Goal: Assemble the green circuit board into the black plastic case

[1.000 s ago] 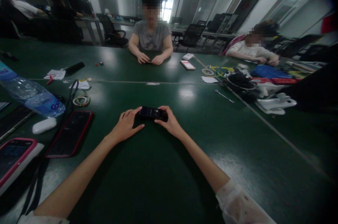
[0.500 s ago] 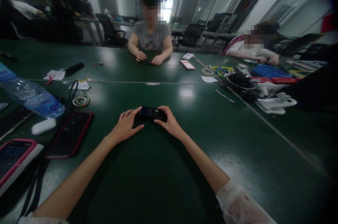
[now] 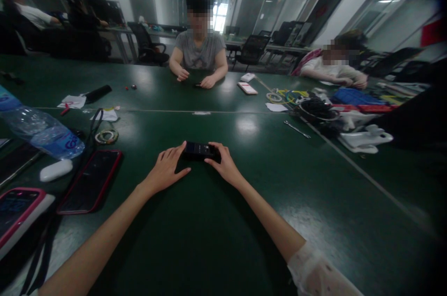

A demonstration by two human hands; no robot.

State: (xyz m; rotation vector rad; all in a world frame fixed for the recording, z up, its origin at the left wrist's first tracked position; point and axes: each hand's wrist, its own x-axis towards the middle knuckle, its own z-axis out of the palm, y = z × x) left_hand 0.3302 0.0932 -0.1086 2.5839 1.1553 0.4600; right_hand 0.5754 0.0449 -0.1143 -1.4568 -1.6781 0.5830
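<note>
A small black device (image 3: 198, 149) with a lit screen lies on the dark green table in front of me. My right hand (image 3: 224, 164) grips its right end between thumb and fingers. At its left end is my left hand (image 3: 168, 165), the index fingertip touching the corner, the thumb stretched out below and the other fingers spread. Nothing is held in the left hand.
To the left are a water bottle (image 3: 45, 131), a white case (image 3: 56, 170), a red-edged phone (image 3: 91, 182), a pink-edged device (image 3: 17, 212) and a bracelet (image 3: 106, 136). A wrench (image 3: 296, 129), cables and white gloves (image 3: 366, 138) lie right. Two people sit across the table (image 3: 157, 124).
The view has shifted slightly. Both my hands stay at the device with nearly the same pose. Across the table, a person's hand has moved slightly.
</note>
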